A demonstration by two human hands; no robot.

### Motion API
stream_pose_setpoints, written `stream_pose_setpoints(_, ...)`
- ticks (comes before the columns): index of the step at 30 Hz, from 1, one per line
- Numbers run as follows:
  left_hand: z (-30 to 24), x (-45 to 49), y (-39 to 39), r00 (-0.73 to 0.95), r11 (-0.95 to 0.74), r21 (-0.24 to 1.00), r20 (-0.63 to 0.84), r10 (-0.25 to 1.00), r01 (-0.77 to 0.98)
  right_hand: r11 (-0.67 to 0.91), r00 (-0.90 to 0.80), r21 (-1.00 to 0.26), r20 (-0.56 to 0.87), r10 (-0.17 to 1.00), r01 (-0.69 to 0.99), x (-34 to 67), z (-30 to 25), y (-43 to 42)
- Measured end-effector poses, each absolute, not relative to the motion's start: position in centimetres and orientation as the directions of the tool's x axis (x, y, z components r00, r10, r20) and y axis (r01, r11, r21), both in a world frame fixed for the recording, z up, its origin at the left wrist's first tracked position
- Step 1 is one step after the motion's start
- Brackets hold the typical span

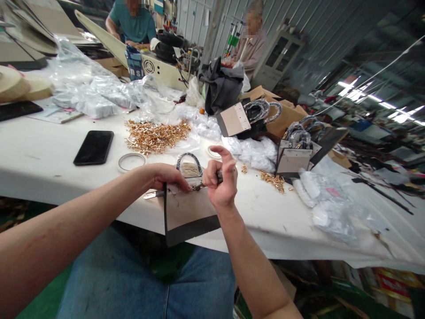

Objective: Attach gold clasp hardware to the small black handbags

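Observation:
A beige and black bag panel (189, 215) hangs over the table's front edge, with a plastic-wrapped loop handle (189, 156) standing at its top. My left hand (172, 177) is closed on the panel's upper edge, fingertips pressed near the handle's base. My right hand (223, 179) is curled round a small dark-handled metal tool (219, 176), its index finger raised and bent. The tool's metal end reaches the panel's top edge beside my left fingertips; its exact kind is hidden by the hand. A metal blade-like piece (154, 194) sticks out left of the panel.
Gold metal fasteners (156, 135) lie heaped on the white table (49, 155). Nearby are a black phone (93, 147), a tape roll (132, 162) and a smaller fastener pile (272, 180). Wrapped-handle bags (294, 159) and plastic packets (327, 204) stand right. Two people work behind.

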State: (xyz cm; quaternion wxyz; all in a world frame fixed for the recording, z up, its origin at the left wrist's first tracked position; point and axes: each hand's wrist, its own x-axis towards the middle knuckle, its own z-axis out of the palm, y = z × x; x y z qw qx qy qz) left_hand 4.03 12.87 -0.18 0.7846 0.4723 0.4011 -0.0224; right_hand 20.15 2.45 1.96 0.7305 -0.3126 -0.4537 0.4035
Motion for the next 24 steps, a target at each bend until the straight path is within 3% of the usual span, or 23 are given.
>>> stream_pose_setpoints(20,0.6,3.5,11.6,0.704,0.487,0.820,-0.535,0.467,0.299,0.494,0.285,-0.817,0.418,0.863,-0.297,20.2,2.7,1.8)
stream_pose_setpoints(24,0.9,3.8,11.2,0.659,0.497,0.803,-0.572,0.488,0.329,0.506,0.294,-0.808,0.426,0.856,-0.303,19.9,2.5,1.7)
